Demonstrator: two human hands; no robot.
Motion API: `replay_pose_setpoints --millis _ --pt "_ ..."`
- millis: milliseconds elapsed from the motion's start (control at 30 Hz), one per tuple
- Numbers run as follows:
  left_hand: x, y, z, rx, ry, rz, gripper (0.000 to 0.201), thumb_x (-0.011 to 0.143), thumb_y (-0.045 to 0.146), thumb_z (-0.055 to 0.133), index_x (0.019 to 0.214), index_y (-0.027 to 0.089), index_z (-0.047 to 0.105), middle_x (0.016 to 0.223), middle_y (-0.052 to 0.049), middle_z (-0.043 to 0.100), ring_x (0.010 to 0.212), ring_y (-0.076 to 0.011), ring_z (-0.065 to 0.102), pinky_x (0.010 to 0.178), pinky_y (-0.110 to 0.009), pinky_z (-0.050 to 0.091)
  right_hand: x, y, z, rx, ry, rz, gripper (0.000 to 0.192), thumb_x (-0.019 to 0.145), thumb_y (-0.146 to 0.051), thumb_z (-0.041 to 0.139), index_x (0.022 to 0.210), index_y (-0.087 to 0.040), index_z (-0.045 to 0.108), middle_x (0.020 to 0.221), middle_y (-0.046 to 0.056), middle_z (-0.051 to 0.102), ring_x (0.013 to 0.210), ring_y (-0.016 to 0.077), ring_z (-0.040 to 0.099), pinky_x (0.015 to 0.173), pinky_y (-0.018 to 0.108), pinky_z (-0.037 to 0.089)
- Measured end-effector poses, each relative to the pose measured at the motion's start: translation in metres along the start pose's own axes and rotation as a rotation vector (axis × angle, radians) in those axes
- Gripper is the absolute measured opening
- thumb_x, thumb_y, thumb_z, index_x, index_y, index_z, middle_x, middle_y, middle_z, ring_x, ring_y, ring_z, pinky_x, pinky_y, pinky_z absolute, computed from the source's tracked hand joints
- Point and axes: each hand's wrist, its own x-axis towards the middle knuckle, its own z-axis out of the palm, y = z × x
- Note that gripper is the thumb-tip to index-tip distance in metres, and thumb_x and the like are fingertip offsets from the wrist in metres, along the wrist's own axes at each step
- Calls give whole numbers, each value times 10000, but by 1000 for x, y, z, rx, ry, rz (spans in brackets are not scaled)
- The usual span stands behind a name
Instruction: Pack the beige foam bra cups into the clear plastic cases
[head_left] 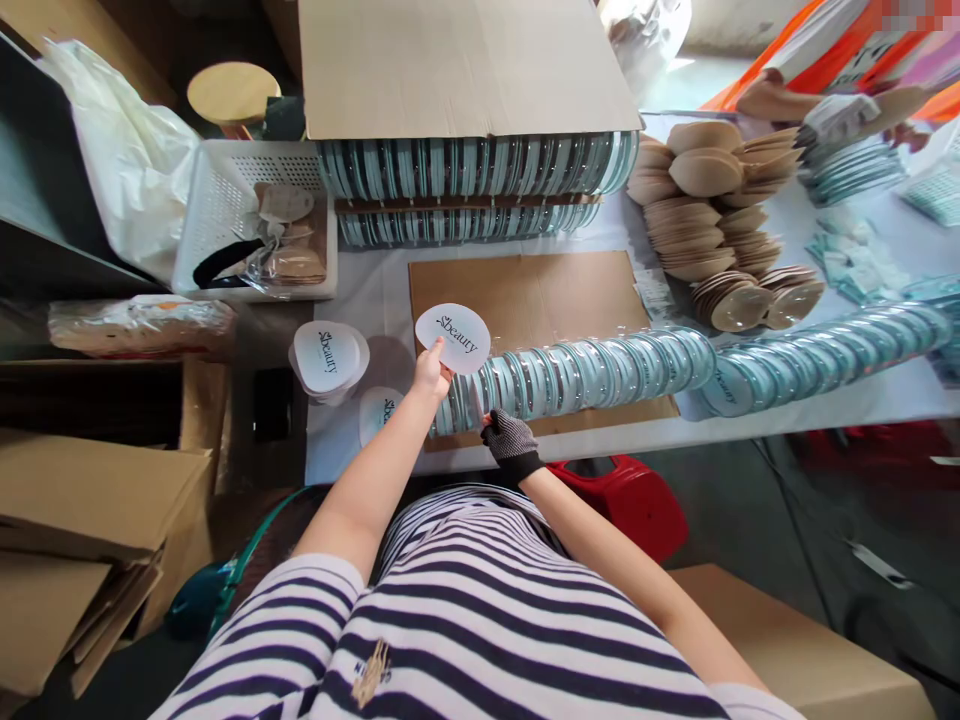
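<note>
White table [825, 395], cardboard sheet [540, 290], case rows [585, 372]

Both bare forearms reach forward and converge near the tabletop's near edge. The left hand [430, 375] is raised, fingers pinched closed. The right hand [510, 440], in a dark dotted glove, curls downward, knuckles up.

Small packing workshop, white-covered worktable [360, 290] crowded with long rows of clear round cases [600, 365], stacked beige pads [705, 215], printed "beauty" cards [328, 358], white plastic basket [217, 200], open cardboard carton [457, 65], flattened boxes [75, 540] on the floor, another worker's arm [780, 100] across the table
</note>
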Motion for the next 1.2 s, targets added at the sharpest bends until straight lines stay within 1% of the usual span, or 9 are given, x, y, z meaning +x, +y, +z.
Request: replay_pose_setpoints --millis 200,400,500,600,667,800,967,1100,1200 --pt "-2 0 -2 -5 -1 1 297 856 296 697 1109 143 664 1025 -125 739 970 -218 700 883 -345 556 22 -7 6 105 -26 -34 172 882 -163 511 955 -133 664 932 172 729 907 228 696 782 298 484" --pt "-6 -7 -3 -14 -17 74 291 852 316 701 1080 137 673 1002 -120 742 969 -218 698 892 -344 543 22 -8 8 490 -157 -92 375 967 -302 287 980 -132 621 869 70 733 587 78 621 583 175 509" --pt "-8 -14 -3 -8 -25 140 262 848 319 704 1021 123 681 970 -116 745 938 -208 703 890 -334 536 22 -10 8 650 -209 -101 397 997 -300 212 1007 -162 585 943 83 725 619 89 632 610 208 534" --pt "-8 -17 -2 12 -33 188 222 850 313 696 948 114 682 906 -105 747 912 -203 707 888 -333 533 24 -2 -3 719 -239 -74 332 970 -363 347 980 -147 599 783 72 700 589 125 626 597 253 541" --pt "-11 -19 0 39 -58 199 197 844 304 697 893 113 684 863 -98 745 913 -210 707 889 -339 533 30 7 -19 729 -196 -41 309 933 -396 445 999 -143 610 739 62 679 612 143 629 623 276 545" --pt "-26 -24 1 124 -154 201 160 814 279 718 857 125 702 871 -99 746 973 -236 697 903 -351 531 47 10 -60 779 122 -78 415 917 -427 476 1235 -168 539 1039 94 688 860 158 648 768 286 539" --pt "-37 -13 -25 239 -159 289 258 832 271 709 1077 190 694 1228 -83 672 1250 -208 558 1087 -310 396 12 -10 -75 386 262 -76 426 921 -344 454 1278 -142 571 1039 137 711 907 244 669 775 321 527" --pt "-34 -8 -64 326 -78 275 514 829 161 706 1316 242 563 1527 -36 414 1442 -159 309 1186 -264 210 -47 -18 -48 -54 42 -132 515 953 -353 402 1457 -248 405 997 110 731 802 245 697 728 335 518" --pt "-33 -20 -80 364 -69 182 591 866 163 652 1415 270 459 1546 -36 384 1427 -173 342 1175 -316 275 -52 -32 -26 -159 -93 -181 508 948 -327 413 1453 -284 384 929 88 739 786 231 708 705 315 506"
